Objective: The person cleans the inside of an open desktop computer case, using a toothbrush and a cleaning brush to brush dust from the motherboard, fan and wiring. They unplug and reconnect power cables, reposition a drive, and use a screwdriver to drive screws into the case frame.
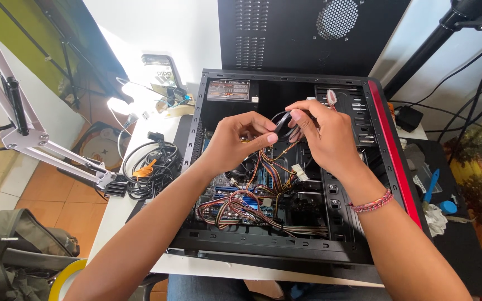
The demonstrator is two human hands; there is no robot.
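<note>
White table (pixel 119 212), open black computer case (pixel 389 139), orange floor tiles (pixel 57 189)

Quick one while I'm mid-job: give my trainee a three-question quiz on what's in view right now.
1. True or false: both hands are over the open PC case.
2. What do the fingers pinch? A) black cable loop B) screwdriver C) fan
3. Which wrist wears the bracelet?

Key:
1. True.
2. A: the black cable is held between both hands.
3. The right.
</note>
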